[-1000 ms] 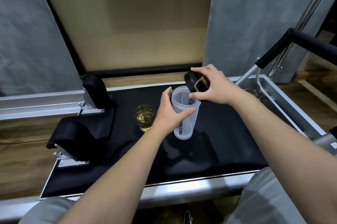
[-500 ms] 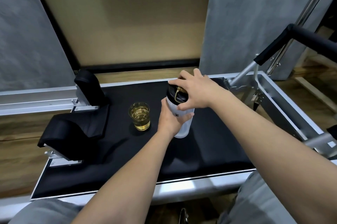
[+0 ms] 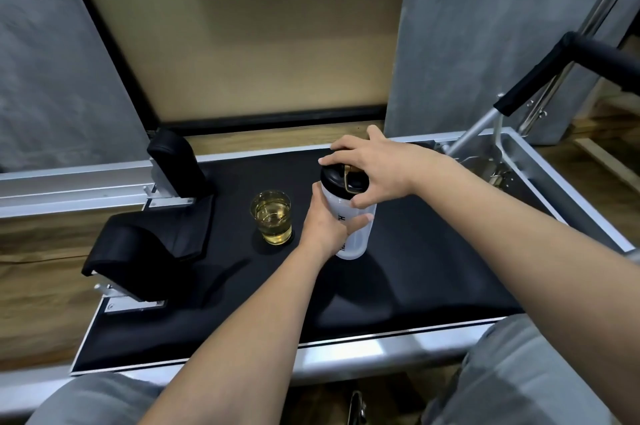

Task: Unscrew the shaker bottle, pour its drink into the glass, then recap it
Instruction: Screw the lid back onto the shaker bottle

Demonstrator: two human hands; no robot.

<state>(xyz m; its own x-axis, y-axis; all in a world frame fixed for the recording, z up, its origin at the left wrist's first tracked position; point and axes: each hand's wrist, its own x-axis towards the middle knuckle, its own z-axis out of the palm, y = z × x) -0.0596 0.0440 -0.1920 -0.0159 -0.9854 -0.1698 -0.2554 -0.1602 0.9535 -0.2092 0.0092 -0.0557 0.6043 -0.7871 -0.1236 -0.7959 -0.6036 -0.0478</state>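
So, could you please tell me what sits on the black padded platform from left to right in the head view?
Black headrest pad → glass of yellow drink → left hand gripping the shaker bottle → right hand on the bottle's black cap → padded black bar.

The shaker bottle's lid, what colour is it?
Black with a gold clasp, on the lid; head view.
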